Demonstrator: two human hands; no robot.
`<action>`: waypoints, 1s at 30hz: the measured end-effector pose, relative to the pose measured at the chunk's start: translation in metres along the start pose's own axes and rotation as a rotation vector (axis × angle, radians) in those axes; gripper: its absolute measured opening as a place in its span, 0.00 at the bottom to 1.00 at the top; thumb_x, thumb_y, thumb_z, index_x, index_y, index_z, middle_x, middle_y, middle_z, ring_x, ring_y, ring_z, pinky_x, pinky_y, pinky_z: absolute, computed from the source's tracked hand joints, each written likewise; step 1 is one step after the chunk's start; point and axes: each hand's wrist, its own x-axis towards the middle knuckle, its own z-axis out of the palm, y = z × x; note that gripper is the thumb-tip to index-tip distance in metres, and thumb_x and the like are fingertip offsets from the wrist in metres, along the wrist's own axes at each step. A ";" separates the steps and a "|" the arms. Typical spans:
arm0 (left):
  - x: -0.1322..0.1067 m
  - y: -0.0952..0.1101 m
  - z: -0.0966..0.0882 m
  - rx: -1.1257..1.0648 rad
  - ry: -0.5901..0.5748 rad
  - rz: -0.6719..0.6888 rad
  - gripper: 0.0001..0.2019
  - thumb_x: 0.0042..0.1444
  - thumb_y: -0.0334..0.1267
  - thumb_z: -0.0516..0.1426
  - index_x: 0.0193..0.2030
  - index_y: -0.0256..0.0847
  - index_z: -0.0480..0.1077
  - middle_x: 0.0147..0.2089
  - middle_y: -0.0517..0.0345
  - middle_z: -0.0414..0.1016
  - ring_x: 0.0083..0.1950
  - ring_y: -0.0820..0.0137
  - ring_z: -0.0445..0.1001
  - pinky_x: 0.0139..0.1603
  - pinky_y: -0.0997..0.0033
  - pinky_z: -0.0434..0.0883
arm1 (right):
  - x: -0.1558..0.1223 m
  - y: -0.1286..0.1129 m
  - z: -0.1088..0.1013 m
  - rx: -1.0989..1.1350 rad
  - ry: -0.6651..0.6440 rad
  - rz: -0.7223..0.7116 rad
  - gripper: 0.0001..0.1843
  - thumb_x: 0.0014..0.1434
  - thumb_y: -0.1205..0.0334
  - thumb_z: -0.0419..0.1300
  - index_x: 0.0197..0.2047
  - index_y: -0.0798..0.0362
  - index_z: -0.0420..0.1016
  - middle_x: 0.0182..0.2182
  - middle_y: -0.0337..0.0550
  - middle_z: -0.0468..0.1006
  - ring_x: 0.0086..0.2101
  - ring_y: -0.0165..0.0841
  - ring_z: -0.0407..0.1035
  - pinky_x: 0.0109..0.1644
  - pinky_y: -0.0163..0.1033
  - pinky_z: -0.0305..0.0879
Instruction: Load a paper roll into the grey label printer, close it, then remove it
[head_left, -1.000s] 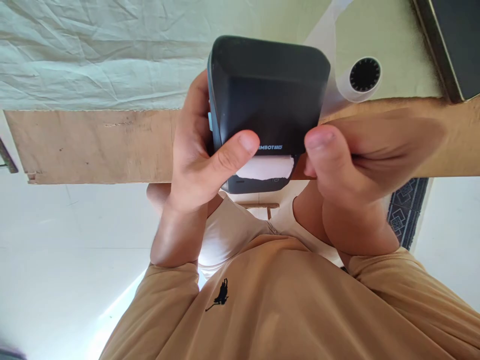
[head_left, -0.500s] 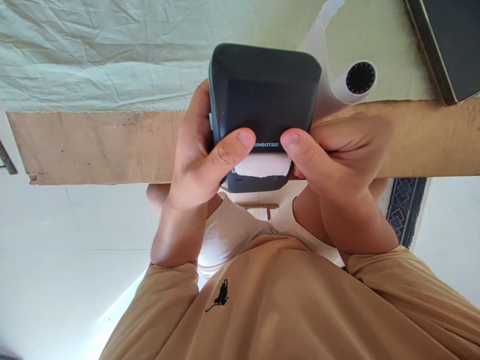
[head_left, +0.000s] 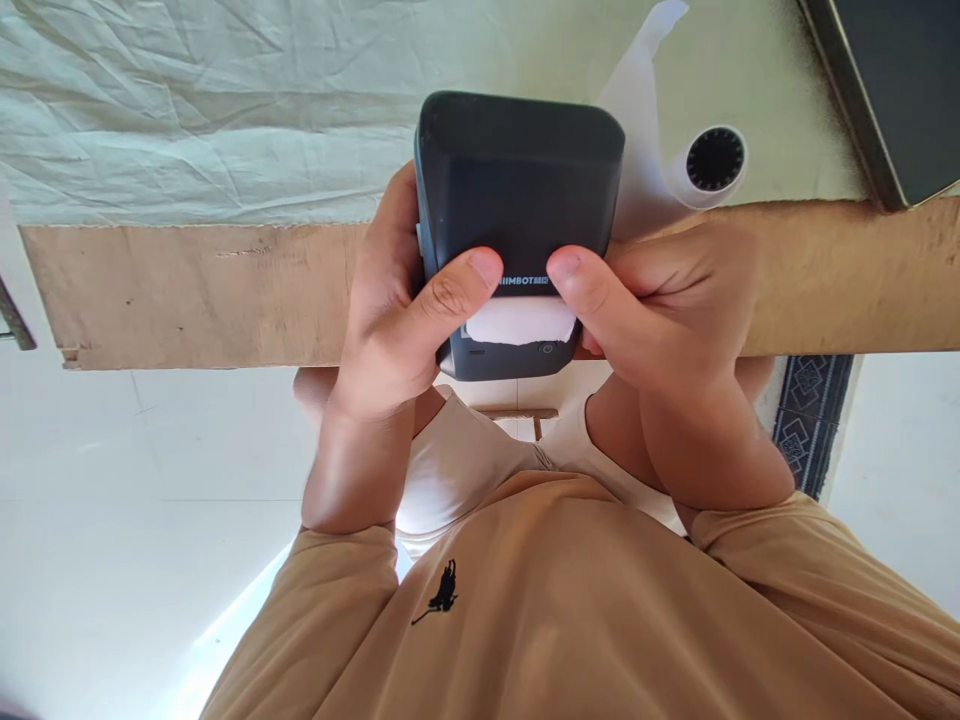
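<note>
Between my two hands is a dark label printer (head_left: 521, 190) with "NIIMBOT" lettering, held up over the table's front edge. A short strip of white label paper (head_left: 521, 320) sticks out of its slot, just below the lettering. My left hand (head_left: 405, 310) wraps round the printer's left side, thumb on top. On the right side, my right hand (head_left: 660, 310) grips it with the thumb beside the lettering and the other fingers curled, partly hidden underneath. Behind the printer lies a loosened roll of white paper (head_left: 694, 185) with a black core.
A dark flat object with a raised metallic edge (head_left: 885, 100) sits at the table's far right. Pale green wrinkled cloth (head_left: 225, 110) covers the table behind a bare wooden front edge (head_left: 202, 295). A dark patterned strip (head_left: 814, 420) is on the floor at right.
The printer, with both hands on it, has shifted slightly left. Both hands keep their grip, and the paper strip looks about the same.
</note>
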 end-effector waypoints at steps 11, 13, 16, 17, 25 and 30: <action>0.003 0.016 0.010 -0.047 0.033 -0.118 0.18 0.73 0.48 0.67 0.63 0.41 0.81 0.58 0.51 0.81 0.61 0.61 0.82 0.60 0.65 0.83 | 0.002 0.005 -0.003 0.028 -0.045 0.024 0.40 0.71 0.53 0.66 0.12 0.60 0.57 0.12 0.39 0.59 0.15 0.18 0.53 0.18 0.29 0.39; 0.005 0.017 0.008 -0.004 0.049 -0.131 0.23 0.71 0.55 0.67 0.62 0.40 0.82 0.59 0.49 0.79 0.71 0.54 0.77 0.72 0.61 0.79 | 0.002 0.006 -0.001 0.046 -0.057 -0.003 0.42 0.72 0.51 0.66 0.13 0.60 0.56 0.11 0.40 0.57 0.15 0.17 0.52 0.18 0.30 0.38; 0.007 0.012 0.004 -0.035 0.052 -0.039 0.21 0.75 0.57 0.61 0.58 0.44 0.84 0.52 0.52 0.79 0.72 0.56 0.76 0.80 0.59 0.74 | 0.003 0.009 0.002 0.010 -0.016 -0.061 0.49 0.74 0.36 0.63 0.13 0.61 0.53 0.11 0.41 0.54 0.15 0.15 0.49 0.19 0.32 0.33; 0.007 0.009 0.002 -0.051 0.070 -0.040 0.20 0.77 0.55 0.59 0.55 0.44 0.85 0.51 0.53 0.79 0.70 0.59 0.77 0.81 0.59 0.74 | 0.003 0.009 0.003 -0.014 0.007 -0.076 0.50 0.74 0.31 0.60 0.13 0.61 0.52 0.11 0.41 0.54 0.15 0.15 0.48 0.19 0.33 0.33; 0.008 0.004 0.002 -0.096 0.159 0.036 0.17 0.78 0.45 0.60 0.46 0.33 0.83 0.39 0.55 0.74 0.44 0.74 0.75 0.58 0.77 0.79 | 0.001 0.007 0.000 -0.005 -0.042 -0.158 0.37 0.78 0.58 0.57 0.16 0.63 0.57 0.14 0.38 0.54 0.20 0.14 0.50 0.26 0.30 0.37; 0.011 0.012 0.017 -0.225 0.268 0.013 0.26 0.81 0.27 0.46 0.34 0.29 0.81 0.29 0.58 0.58 0.31 0.81 0.61 0.35 0.86 0.65 | 0.003 0.007 0.001 0.002 -0.045 -0.175 0.34 0.74 0.66 0.58 0.18 0.62 0.48 0.15 0.38 0.47 0.21 0.14 0.41 0.25 0.31 0.32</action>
